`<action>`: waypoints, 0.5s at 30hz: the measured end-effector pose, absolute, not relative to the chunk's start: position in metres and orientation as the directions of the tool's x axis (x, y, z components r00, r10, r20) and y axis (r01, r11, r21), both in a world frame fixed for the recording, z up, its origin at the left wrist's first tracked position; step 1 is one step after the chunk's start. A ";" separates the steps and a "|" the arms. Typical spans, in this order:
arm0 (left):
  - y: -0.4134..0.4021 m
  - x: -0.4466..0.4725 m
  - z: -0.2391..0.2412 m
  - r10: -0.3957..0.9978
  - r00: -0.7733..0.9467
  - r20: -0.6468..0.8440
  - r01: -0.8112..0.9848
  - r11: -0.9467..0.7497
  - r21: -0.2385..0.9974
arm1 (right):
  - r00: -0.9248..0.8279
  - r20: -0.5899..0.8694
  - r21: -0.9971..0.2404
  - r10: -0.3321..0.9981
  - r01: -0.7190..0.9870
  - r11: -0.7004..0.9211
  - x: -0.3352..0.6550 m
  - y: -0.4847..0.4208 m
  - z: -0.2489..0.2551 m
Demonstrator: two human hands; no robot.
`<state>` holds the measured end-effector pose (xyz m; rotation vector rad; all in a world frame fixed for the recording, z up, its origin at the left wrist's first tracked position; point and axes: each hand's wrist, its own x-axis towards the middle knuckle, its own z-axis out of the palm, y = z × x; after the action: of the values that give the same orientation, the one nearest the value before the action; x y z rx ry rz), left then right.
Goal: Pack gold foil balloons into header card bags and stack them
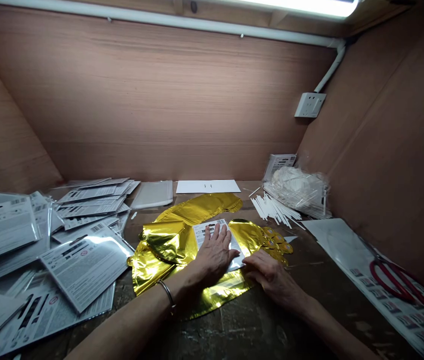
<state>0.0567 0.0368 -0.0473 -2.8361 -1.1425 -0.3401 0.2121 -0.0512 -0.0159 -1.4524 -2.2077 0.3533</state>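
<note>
Flat gold foil balloons [170,240] lie folded and overlapping at the middle of the table. On top of them rests a white printed card [201,234], tilted slightly, with a barcode near its upper edge. My left hand [215,252] lies flat on the card, fingers stretched out and covering much of it. At the card's lower right corner is my right hand [266,272], its fingers curled in and pinching the edge; the fingertips are partly hidden. Round gold tabs [275,240] fan out from the foil on the right.
Packed printed cards in clear sleeves [87,265] pile up at left. A clear sleeve [153,194] and white card [207,186] lie at the back. White sticks [272,209] spill beside a plastic bag [298,185]. Red-handled scissors [392,280] rest on sticker sheets [369,285] at right.
</note>
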 end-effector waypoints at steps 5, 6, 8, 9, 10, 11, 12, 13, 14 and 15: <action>0.037 0.057 -0.047 0.673 0.707 0.216 0.684 -0.729 0.034 | -0.376 0.227 -0.351 0.899 0.829 0.435 0.206 -0.051 -0.027; 0.037 0.057 -0.046 0.677 0.705 0.210 0.686 -0.726 0.036 | -0.382 0.222 -0.322 0.897 0.840 0.437 0.206 -0.051 -0.029; 0.036 0.057 -0.045 0.681 0.705 0.196 0.689 -0.724 0.034 | -0.377 0.211 -0.313 0.902 0.848 0.428 0.205 -0.053 -0.030; 0.036 0.057 -0.044 0.680 0.708 0.192 0.688 -0.725 0.031 | -0.362 0.203 -0.344 0.910 0.843 0.413 0.205 -0.054 -0.029; 0.035 0.056 -0.043 0.676 0.711 0.192 0.685 -0.728 0.028 | -0.336 0.194 -0.394 0.922 0.834 0.387 0.204 -0.055 -0.028; 0.035 0.056 -0.043 0.670 0.716 0.196 0.680 -0.733 0.025 | -0.303 0.178 -0.454 0.936 0.819 0.352 0.204 -0.056 -0.027; 0.034 0.056 -0.042 0.664 0.720 0.204 0.674 -0.738 0.022 | -0.269 0.154 -0.518 0.951 0.797 0.310 0.203 -0.058 -0.024; 0.034 0.055 -0.042 0.658 0.723 0.210 0.670 -0.742 0.021 | -0.241 0.122 -0.579 0.963 0.771 0.266 0.201 -0.059 -0.021; 0.033 0.055 -0.041 0.654 0.726 0.214 0.666 -0.746 0.021 | -0.223 0.084 -0.631 0.971 0.742 0.224 0.199 -0.061 -0.017; 0.033 0.055 -0.041 0.653 0.727 0.215 0.664 -0.747 0.022 | -0.212 0.043 -0.674 0.976 0.715 0.185 0.196 -0.063 -0.012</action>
<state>0.0545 0.0329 -0.0409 -2.8667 -1.0943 -0.3241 0.1960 -0.0630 -0.0119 -1.5824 -1.9960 0.7358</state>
